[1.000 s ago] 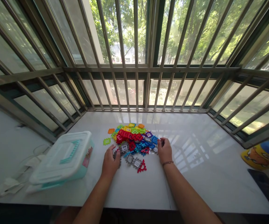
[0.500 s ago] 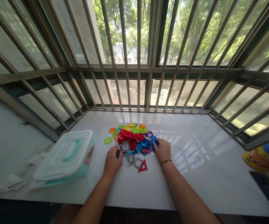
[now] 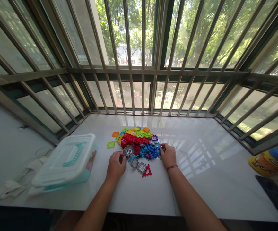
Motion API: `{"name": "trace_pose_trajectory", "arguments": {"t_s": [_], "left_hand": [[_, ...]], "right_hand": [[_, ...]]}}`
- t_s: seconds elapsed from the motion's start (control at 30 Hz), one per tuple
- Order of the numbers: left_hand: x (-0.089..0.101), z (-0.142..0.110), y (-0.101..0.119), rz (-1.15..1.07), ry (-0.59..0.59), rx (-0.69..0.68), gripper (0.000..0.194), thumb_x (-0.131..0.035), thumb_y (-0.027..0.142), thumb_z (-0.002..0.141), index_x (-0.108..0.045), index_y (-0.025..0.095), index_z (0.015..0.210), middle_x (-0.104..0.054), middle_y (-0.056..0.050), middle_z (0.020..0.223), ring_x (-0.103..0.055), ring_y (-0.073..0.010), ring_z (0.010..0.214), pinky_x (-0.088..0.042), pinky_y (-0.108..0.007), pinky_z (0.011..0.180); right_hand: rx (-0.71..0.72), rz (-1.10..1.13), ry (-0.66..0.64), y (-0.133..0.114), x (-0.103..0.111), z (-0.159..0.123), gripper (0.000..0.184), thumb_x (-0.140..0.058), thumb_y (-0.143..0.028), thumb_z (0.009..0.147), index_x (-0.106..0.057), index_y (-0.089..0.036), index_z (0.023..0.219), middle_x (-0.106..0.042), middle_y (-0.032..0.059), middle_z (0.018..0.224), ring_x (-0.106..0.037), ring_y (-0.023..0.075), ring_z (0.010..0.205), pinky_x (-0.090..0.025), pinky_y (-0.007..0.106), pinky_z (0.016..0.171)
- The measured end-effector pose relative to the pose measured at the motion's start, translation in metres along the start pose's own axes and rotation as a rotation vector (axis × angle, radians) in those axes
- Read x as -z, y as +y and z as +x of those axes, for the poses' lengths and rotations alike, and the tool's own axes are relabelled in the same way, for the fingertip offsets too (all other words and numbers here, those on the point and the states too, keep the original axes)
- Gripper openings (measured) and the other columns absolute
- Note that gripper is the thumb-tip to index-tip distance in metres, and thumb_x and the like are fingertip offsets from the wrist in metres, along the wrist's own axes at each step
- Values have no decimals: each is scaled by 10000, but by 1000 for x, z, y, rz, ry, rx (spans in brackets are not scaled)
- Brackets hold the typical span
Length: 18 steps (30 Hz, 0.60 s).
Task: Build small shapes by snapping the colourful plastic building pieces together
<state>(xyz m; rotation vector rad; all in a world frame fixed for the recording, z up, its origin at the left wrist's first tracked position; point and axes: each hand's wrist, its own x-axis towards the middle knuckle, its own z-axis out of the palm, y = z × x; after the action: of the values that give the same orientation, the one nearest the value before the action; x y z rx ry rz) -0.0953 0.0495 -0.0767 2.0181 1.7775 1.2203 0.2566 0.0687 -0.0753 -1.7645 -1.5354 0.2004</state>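
Note:
A heap of colourful interlocking plastic building pieces (image 3: 134, 140) lies on the white tabletop in front of me, with red, yellow, green, blue and grey ones mixed. My left hand (image 3: 115, 164) rests at the heap's near left, fingers curled round a dark grey building piece (image 3: 121, 159). At the right edge, beside the blue pieces (image 3: 151, 150), my right hand (image 3: 168, 155) has its thumb and fingers curled together; a small dark thing shows between them, too hidden to name. Between my hands, a joined-looking row of grey pieces (image 3: 138, 166) ends at a red triangular piece (image 3: 147, 171).
A lidded storage box (image 3: 57, 160) with a mint handle stands to the left, near white cables and a crumpled white item (image 3: 9, 189). On the right are a yellow and blue container (image 3: 269, 162) and a dark flat object (image 3: 271, 194). Metal window bars (image 3: 151, 93) border the table's far side.
Blue pieces at the heap's near right have shifted, and the pinkish-red piece lying there is now mostly covered. My right hand has moved slightly; my left stays in place.

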Motion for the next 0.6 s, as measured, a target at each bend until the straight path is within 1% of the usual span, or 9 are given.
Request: {"name": "trace_pose_trajectory", "arguments": {"t_s": [0.1,0.2,0.27,0.33,0.4,0.47,0.6], "left_hand": [[0,0,0,1,-1,-7,75,-634,338,966,-655,267,974,-741,-116,1165,-693,-323,1136,-554,-505,1051],[1,0,0,-3,-6,-12,71,-633,331,966,-656,264,973,-741,-114,1157,-692,-323,1126,-550,-506,1048],[1,0,0,-4,-9,-10,71,-630,330,968,-655,264,976,-739,-115,1159,-689,-323,1124,-547,-506,1048],[1,0,1,-4,-9,-4,71,-630,331,967,-655,265,974,-738,-113,1159,-688,-322,1123,-546,-503,1047],[1,1,1,-4,-8,-1,71,-629,333,966,-654,267,971,-737,-110,1156,-687,-321,1122,-547,-499,1045],[1,1,2,-5,-9,1,74,-629,335,965,-654,265,969,-737,-110,1153,-686,-320,1119,-546,-499,1044],[2,1,2,-12,-18,8,75,-631,335,964,-653,263,966,-738,-113,1151,-683,-316,1118,-544,-496,1046]], "right_hand": [[18,9,18,3,-1,1,223,-609,-348,992,-764,-235,1107,-765,50,916,-677,277,926,-403,520,1141],[24,6,42,5,-2,1,254,-619,-381,992,-758,-204,1108,-751,101,996,-651,301,992,-465,470,1047],[24,-8,70,6,-5,1,279,-647,-416,984,-758,-185,1096,-728,151,1099,-624,331,1086,-474,470,1044],[26,-38,99,6,-7,1,275,-664,-438,983,-759,-186,1039,-694,184,1166,-596,352,1145,-468,485,1069],[34,-65,106,6,-10,1,255,-659,-439,995,-744,-201,955,-676,185,1154,-591,353,1135,-459,496,1081],[44,-72,88,6,-11,1,251,-643,-425,1010,-715,-217,888,-675,167,1098,-597,343,1099,-447,502,1086],[50,-56,57,7,-10,2,257,-618,-404,1028,-672,-234,843,-685,125,1003,-609,321,1055,-399,518,1140]]}}
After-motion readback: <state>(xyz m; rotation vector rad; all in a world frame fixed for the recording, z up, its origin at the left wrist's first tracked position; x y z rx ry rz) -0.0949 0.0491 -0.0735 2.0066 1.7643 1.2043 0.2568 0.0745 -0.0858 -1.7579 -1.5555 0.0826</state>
